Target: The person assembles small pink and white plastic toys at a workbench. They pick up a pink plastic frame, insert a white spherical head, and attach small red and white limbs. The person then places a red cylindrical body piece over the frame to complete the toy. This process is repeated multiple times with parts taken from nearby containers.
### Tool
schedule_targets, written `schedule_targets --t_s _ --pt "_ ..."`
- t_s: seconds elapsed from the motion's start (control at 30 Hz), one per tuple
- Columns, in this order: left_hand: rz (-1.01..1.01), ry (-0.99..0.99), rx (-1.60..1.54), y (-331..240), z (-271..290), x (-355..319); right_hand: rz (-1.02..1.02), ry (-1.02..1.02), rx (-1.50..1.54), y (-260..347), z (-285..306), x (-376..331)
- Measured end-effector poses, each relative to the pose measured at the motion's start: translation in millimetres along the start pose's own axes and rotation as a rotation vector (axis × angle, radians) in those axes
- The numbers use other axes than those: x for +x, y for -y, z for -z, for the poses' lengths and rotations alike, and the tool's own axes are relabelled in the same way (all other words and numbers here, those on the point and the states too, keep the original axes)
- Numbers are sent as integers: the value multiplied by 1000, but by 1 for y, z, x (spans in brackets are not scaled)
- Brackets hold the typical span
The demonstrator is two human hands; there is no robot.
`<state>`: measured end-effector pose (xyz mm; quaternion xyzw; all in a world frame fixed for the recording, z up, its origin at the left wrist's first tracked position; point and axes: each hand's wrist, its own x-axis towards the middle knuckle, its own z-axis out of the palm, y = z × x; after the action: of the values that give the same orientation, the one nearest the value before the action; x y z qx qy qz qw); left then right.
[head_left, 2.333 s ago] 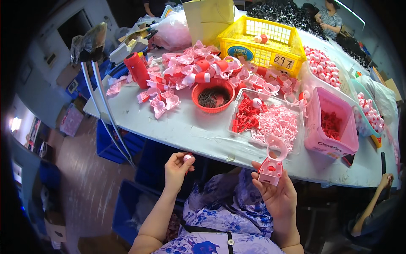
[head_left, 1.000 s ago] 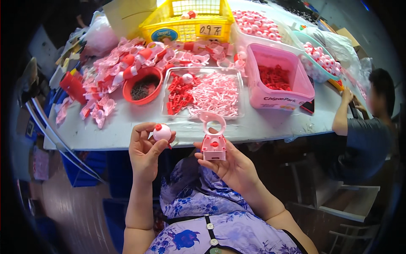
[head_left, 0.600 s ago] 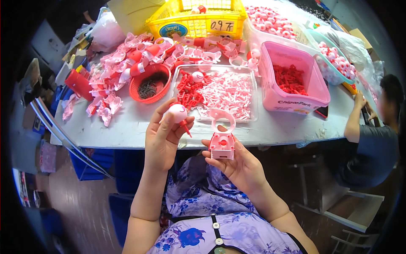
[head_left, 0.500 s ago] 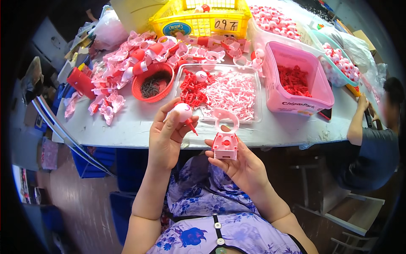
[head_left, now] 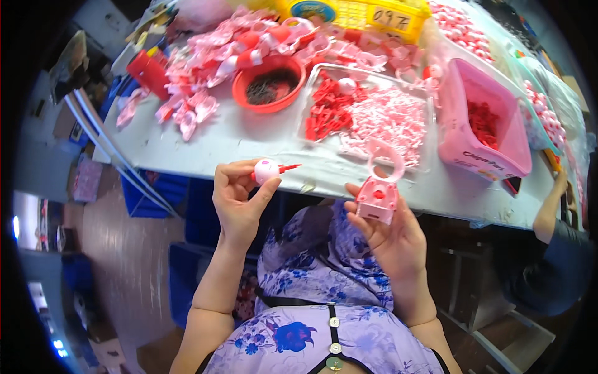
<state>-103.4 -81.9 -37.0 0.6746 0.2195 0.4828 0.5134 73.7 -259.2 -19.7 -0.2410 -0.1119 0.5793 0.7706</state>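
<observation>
Two parts are in your hands: your left hand point(head_left: 240, 196) pinches a small pink ball with a red peg point(head_left: 269, 169), your right hand point(head_left: 389, 234) grips a pink ring-topped base point(head_left: 380, 190), both held above your lap, just short of the bench point(head_left: 249, 140). This looks like the joining step; the peg likely needs lining up with the base. Beyond your hands, a clear tray point(head_left: 367, 115) holds red and pale pink pieces, a red bowl point(head_left: 269, 81) dark bits, a pink tub point(head_left: 483, 121) red parts.
</observation>
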Motion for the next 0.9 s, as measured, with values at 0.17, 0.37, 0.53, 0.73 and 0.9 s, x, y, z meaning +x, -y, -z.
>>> schedule_targets --t_s 0.17,0.37,0.53,0.73,0.9 --pt "-92 -120 552 23 46 -40 -22 -13 -5 -7 -4 7" --pt "-118 -169 685 19 40 -54 -7 18 20 -12 -13 7" --pt "-39 -284 537 23 36 -46 -33 0 -11 -15 -16 5" --pt "209 -312 204 25 36 -43 -47 46 -6 -18 -22 3" --pt "390 -301 -211 25 57 -41 -36 72 -19 -16 -24 -4"
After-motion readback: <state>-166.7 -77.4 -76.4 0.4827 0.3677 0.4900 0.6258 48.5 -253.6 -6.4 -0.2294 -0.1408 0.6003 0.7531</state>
